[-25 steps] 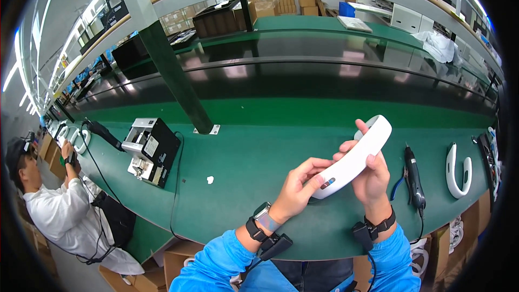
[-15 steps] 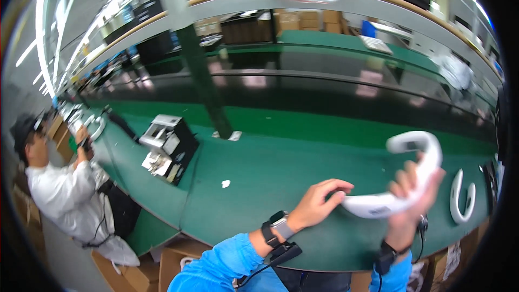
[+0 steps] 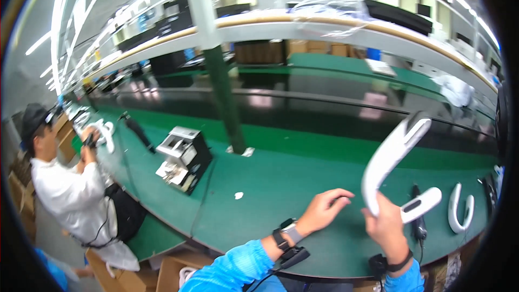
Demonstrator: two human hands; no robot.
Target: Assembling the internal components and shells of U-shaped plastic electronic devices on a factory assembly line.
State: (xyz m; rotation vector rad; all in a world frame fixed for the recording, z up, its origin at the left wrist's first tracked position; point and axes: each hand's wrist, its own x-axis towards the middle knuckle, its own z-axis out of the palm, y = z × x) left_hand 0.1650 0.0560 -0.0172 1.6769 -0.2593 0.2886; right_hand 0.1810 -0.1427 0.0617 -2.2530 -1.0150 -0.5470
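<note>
White curved device [image 3: 385,165] in the right hand [image 3: 386,226]
Gripped at its bend; the left hand [image 3: 324,211], loosely open and empty, is over the bench [image 3: 270,184].

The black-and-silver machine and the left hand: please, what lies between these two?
In the head view, a small white scrap lies on the green tabletop between machine and left hand; nearer the machine runs a dark cable.
</note>
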